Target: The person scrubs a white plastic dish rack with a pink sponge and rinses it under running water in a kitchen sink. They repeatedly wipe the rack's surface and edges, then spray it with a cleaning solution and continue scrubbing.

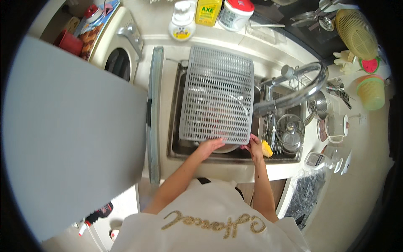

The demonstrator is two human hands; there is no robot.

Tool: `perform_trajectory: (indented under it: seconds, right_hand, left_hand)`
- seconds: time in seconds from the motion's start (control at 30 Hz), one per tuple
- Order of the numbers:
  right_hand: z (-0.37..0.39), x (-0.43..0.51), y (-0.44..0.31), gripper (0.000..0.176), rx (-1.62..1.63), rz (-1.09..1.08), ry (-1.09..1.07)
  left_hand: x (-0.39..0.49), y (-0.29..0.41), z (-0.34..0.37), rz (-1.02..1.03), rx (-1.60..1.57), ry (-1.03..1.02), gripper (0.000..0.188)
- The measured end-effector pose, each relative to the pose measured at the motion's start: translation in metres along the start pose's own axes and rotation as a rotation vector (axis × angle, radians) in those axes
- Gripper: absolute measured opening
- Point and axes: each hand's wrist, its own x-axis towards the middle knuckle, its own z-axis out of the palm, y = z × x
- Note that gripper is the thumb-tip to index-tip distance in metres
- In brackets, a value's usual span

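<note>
A grey slotted plastic rack panel [218, 94] lies tilted over the left basin of the steel sink [171, 148]. At its near edge is my left hand [212, 147], fingers laid along the rim. My right hand [254, 146] grips the near right corner, with something pink beside its fingertips. Beneath the panel a round bowl [225, 149] shows in part; its contents are mostly hidden by the slats. A yellow sponge [267, 148] rests just right of my right hand. The chrome faucet [292, 94] arches at the panel's right side.
A glass lid [290, 132] sits in the wire dish rack on the right. Behind the sink stand a white pump bottle [182, 22], a yellow detergent bottle [208, 12] and a red-lidded tub [235, 15]. A large grey panel [75, 132] fills the left side.
</note>
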Motion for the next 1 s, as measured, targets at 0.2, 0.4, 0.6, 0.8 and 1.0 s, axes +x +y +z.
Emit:
perform_trajectory:
  seconds: [0.2, 0.4, 0.6, 0.8, 1.0]
  right_hand:
    - [0.027, -0.027, -0.002, 0.026, 0.224, 0.137, -0.194]
    - [0.027, -0.032, -0.016, 0.053, 0.687, 0.105, -0.320]
    - [0.035, -0.037, -0.033, 0.028, 0.784, 0.027, -0.332]
    - [0.037, -0.032, -0.033, 0.026, 0.792, 0.022, -0.291]
    - [0.039, -0.028, -0.028, 0.027, 0.780, 0.060, -0.276]
  left_hand:
    - [-0.016, 0.010, 0.039, 0.162, 0.056, 0.137, 0.042]
    - [-0.021, 0.006, 0.048, 0.348, -0.021, 0.230, 0.041]
    - [-0.024, 0.002, 0.062, 0.422, -0.066, 0.333, 0.038]
    - [-0.040, 0.024, 0.027, 0.539, -0.129, 0.472, 0.035]
    - [-0.067, 0.063, -0.018, 0.599, -0.170, 0.528, 0.025]
